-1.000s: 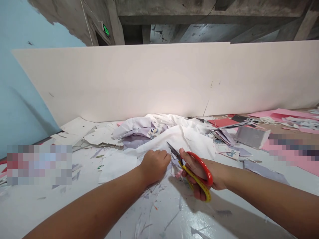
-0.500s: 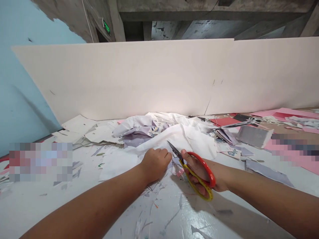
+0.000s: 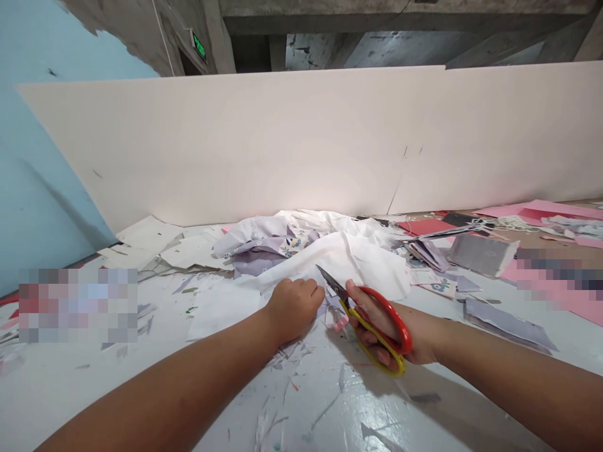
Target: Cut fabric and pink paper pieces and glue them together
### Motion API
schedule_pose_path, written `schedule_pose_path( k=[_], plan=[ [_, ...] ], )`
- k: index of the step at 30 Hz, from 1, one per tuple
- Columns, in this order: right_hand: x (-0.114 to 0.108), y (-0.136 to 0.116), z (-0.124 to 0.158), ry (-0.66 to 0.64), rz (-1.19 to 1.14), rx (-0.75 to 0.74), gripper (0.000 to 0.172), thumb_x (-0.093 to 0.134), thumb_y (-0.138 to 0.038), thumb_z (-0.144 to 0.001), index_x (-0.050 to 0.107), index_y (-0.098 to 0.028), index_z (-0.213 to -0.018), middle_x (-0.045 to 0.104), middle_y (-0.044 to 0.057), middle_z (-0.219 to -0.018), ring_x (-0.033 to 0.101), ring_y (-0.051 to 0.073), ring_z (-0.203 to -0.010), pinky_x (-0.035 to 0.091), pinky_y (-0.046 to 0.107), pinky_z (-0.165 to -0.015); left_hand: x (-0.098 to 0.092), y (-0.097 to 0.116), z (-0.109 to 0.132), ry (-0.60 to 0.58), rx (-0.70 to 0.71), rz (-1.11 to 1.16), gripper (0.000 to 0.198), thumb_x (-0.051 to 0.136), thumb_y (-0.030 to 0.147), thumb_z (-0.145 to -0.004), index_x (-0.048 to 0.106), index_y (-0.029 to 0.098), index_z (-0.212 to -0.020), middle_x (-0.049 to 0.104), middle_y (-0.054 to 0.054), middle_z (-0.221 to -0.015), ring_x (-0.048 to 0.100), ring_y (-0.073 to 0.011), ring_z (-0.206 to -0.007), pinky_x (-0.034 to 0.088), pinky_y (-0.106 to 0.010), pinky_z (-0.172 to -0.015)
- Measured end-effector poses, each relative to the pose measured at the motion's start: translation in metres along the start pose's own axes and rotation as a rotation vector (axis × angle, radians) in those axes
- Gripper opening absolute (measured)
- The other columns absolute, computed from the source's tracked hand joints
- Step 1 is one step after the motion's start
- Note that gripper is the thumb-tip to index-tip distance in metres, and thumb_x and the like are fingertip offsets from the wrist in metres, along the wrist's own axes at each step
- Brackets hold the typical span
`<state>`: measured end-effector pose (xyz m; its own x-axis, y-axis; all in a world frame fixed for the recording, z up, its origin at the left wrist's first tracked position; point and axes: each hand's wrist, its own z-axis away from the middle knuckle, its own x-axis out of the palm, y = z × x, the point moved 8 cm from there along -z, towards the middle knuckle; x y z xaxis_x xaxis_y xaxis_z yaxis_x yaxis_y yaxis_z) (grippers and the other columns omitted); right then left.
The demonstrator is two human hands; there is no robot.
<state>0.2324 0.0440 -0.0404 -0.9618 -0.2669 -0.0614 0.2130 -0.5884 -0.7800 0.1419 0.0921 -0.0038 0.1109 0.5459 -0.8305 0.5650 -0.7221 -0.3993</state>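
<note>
White paper offcuts [image 3: 169, 248] lie well left of the L-hand fingers. L hand [image 3: 294, 311] rests palm down, fingers together, pressing crumpled white cloth [image 3: 339, 257], which bunches just ahead of the fingertips w/ lilac printed fabric [image 3: 264, 248] behind it. Just right of those fingers, R hand [image 3: 379, 326] has its fingers clamped on red-and-yellow plastic-handled scissors [image 3: 398, 323], steel blades [image 3: 330, 282] slightly apart, tips at cloth edge. Step in hand looks like cutting cloth; next move calls for closing blades while L hand keeps it steady. Well right of R-hand fingers: grey rectangular block [image 3: 483, 254], lilac card scraps [image 3: 509, 326], pink sheets [image 3: 541, 210].
</note>
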Motion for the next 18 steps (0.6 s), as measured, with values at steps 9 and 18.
schedule_pose_path(
  k=[9, 18],
  plan=[
    [-0.012, -0.007, 0.022, -0.068, 0.114, 0.009, 0.073, 0.009, -0.08, -0.063, 0.043, -0.016, -0.074, 0.05, 0.0, -0.052, 0.054, 0.013, -0.037, 0.043, 0.023, -0.034, -0.004, -0.001, 0.001, 0.083, 0.011, -0.061, 0.012, 0.04, 0.009, -0.072, 0.048, 0.017, -0.072, 0.05, -0.003, -0.064, 0.046, -0.0147, -0.055, 0.026, -0.027, -0.047],
    [-0.056, -0.018, 0.001, -0.084, 0.333, -0.085, 0.072, 0.022, -0.077, -0.066, 0.053, -0.012, -0.072, 0.039, -0.005, -0.046, 0.032, 0.003, -0.029, 0.028, 0.014, -0.027, -0.013, -0.001, 0.002, 0.129, 0.057, -0.144, 0.017, 0.039, 0.004, -0.069, 0.048, 0.017, -0.071, 0.05, -0.002, -0.062, 0.044, -0.0138, -0.052, 0.021, -0.027, -0.046]
  ],
)
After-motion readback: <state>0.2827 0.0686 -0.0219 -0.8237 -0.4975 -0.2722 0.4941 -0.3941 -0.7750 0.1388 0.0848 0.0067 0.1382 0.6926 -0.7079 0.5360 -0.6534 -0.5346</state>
